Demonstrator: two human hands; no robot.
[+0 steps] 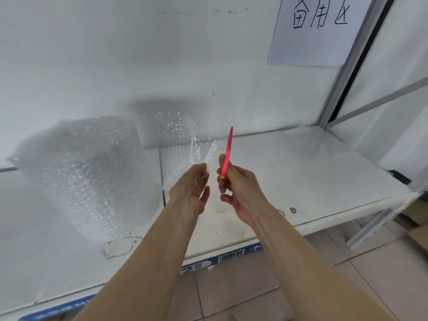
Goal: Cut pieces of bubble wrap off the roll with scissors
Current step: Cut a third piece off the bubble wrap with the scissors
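A big loose roll of clear bubble wrap lies on the white shelf at the left. A second stack of bubble wrap leans against the back wall. My left hand pinches a small piece of bubble wrap that stands up between my two hands. My right hand grips the pink scissors, blades closed and pointing up, just right of that piece.
A paper sign with handwritten characters hangs on the back wall at the top right. A metal shelf post stands at the right. The shelf's front edge carries a blue barcode label. Tiled floor lies below.
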